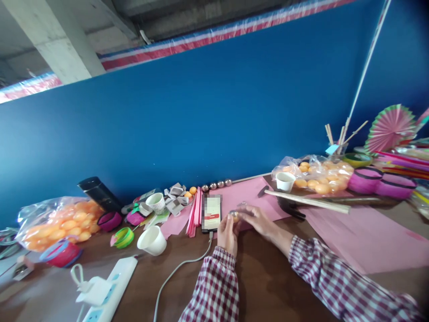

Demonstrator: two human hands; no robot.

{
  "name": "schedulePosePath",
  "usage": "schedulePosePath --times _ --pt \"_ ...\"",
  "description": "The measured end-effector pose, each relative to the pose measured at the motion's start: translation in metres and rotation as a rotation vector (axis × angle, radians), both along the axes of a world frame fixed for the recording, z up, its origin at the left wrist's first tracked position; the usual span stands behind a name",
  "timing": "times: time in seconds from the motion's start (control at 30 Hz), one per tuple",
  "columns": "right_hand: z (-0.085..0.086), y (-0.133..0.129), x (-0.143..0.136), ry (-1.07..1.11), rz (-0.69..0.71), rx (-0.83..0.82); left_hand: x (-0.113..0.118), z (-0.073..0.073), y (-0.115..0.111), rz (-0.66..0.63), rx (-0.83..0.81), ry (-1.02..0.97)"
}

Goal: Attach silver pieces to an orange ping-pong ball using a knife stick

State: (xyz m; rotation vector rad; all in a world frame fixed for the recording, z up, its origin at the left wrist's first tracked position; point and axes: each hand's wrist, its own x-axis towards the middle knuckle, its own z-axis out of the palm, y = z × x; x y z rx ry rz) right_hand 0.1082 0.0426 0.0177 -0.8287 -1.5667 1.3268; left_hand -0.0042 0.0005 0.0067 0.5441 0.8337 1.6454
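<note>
My left hand (pixel 228 237) is closed, its fingertips pinching a small shiny metallic ball (pixel 233 216) over the front of the table. From the right, my right hand (pixel 257 220) reaches over with its fingers closed on the same ball. Their fingers partly cover the ball. Just left of it lies a phone (pixel 214 210) with a lit screen and a cable plugged into its lower end. Pink paper (pixel 248 192) spreads behind the hands, and several silver balls (pixel 220 184) sit in a row along its back edge.
A hammer (pixel 308 201) lies right of my hands. White cups (pixel 152 240) and a power strip (pixel 112 286) stand left. Bags of orange balls (pixel 67 223) are at both sides. A blue partition (pixel 214 112) closes the back. The phone's cable (pixel 177 264) crosses the front.
</note>
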Motion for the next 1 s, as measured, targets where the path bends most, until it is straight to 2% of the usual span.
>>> schedulePosePath --times 0.17,0.43,0.57,0.7,0.8,1.0 --pt "-0.0026 0.0009 -0.0005 -0.014 -0.011 0.037 -0.0006 -0.0012 0.0005 -0.048 0.009 0.051" --pt "-0.0015 -0.0039 -0.0015 -0.019 0.108 0.082 0.0002 0.0054 -0.0023 -0.085 0.061 0.072" --pt "-0.0039 -0.0035 -0.0016 0.011 0.086 0.078 0.0000 0.0039 -0.0021 -0.106 0.041 0.056" --pt "-0.0048 -0.0027 -0.0020 0.017 0.053 0.064 -0.0021 0.0002 -0.0009 -0.051 -0.009 -0.001" --pt "-0.0044 -0.0029 -0.0028 0.001 0.025 0.073 -0.0035 -0.0008 -0.0004 -0.071 0.023 0.003" --pt "-0.0003 -0.0065 -0.0036 -0.082 -0.047 0.195 -0.0030 -0.0012 -0.0005 -0.085 0.057 0.014"
